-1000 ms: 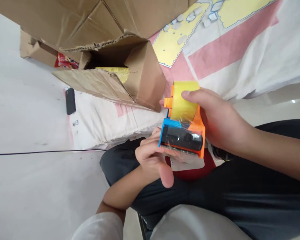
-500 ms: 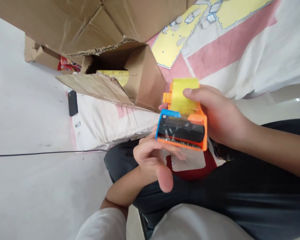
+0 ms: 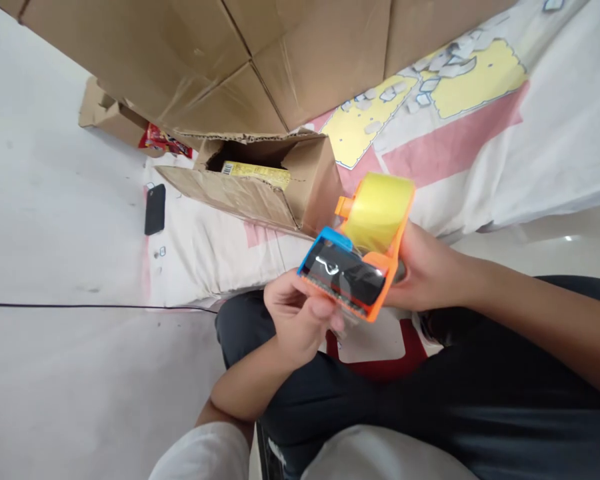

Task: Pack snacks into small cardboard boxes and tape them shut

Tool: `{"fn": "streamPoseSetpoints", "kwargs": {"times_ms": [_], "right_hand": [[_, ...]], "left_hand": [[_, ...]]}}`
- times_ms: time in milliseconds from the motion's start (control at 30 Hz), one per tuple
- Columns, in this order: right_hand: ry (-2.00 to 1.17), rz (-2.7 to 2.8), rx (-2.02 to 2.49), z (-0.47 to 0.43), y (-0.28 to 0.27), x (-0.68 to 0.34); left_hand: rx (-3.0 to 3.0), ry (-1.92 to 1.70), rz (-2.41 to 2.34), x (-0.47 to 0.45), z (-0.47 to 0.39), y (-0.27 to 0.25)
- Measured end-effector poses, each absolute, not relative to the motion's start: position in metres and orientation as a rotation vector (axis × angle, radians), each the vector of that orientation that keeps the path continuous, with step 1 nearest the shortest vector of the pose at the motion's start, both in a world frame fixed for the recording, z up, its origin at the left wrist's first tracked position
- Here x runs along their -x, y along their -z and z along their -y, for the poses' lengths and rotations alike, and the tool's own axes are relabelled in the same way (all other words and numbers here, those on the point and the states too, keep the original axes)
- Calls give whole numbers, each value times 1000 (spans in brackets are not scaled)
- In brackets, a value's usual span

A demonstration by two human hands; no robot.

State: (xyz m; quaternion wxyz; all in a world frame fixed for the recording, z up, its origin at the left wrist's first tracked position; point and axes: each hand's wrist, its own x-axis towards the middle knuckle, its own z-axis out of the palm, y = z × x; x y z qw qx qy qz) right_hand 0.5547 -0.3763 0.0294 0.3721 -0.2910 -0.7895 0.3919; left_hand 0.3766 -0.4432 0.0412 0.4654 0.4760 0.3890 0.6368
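Note:
My right hand (image 3: 430,270) is closed round the back of an orange tape dispenser (image 3: 383,293) with a blue side piece. A wide yellow-looking tape roll (image 3: 380,208) sits on it, above a black roller. At the dispenser's toothed front edge, the thumb and fingers of my left hand (image 3: 297,320) are pinched together on the loose end of clear packing tape, which is partly hidden. Just beyond the dispenser stands a small cardboard box (image 3: 323,187), its top gaping, with a yellow printed pack (image 3: 260,173) inside.
Large cardboard boxes (image 3: 325,60) rise at the back. A black phone (image 3: 155,209) lies on the patterned bed sheet (image 3: 205,247) at left, near red packets (image 3: 165,140) and another small carton (image 3: 110,119). A thin black cable (image 3: 95,305) runs along the left wall.
My left hand has gone from spread fingers to a pinch at the toothed edge. The dispenser has tilted, and my right thumb has come off the roll's face. The view has shifted somewhat.

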Motion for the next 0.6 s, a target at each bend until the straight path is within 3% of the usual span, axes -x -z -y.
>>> {"fn": "streamPoseSetpoints", "kwargs": {"times_ms": [267, 600], "right_hand": [[-974, 1882, 876, 384, -16, -553], [-1205, 1555, 853, 403, -12, -543]], "left_hand": [[-1124, -1396, -848, -367, 426, -47], [-1025, -1365, -985, -377, 418, -47]]}}
